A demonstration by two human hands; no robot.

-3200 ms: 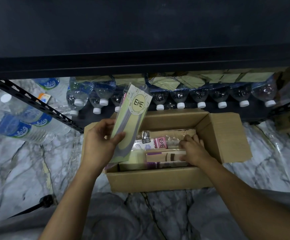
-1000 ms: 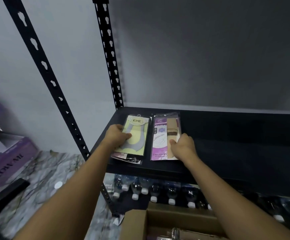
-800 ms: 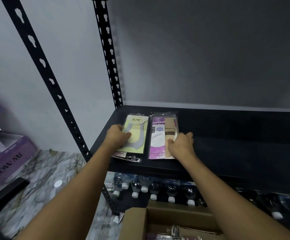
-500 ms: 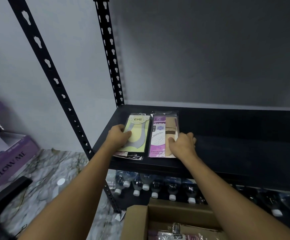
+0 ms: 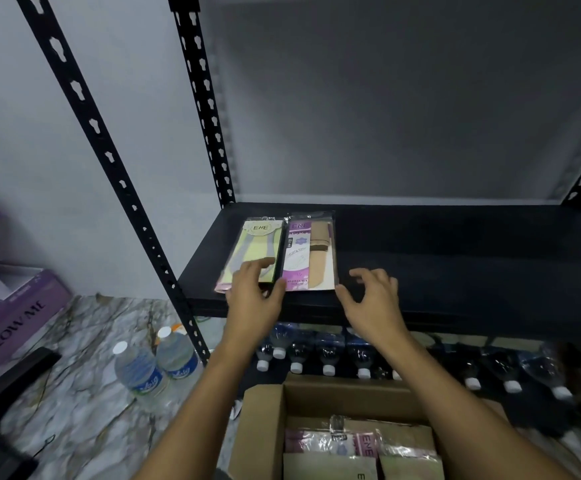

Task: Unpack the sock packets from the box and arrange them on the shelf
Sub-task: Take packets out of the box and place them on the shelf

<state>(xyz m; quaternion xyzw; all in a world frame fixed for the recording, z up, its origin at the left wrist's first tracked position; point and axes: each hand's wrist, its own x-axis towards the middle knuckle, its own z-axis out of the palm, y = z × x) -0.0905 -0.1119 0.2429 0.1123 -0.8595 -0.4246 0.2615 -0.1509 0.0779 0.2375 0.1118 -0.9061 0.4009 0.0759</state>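
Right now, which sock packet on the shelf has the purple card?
The right-hand packet, holding a beige sock; the left packet beside it has a yellow-green card.

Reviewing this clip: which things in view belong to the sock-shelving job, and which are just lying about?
Part of the job: green sock packet, purple sock packet, black shelf, cardboard box, packets in the box, left hand, right hand.

Lying about: two water bottles on the floor, bottles under the shelf, purple carton.
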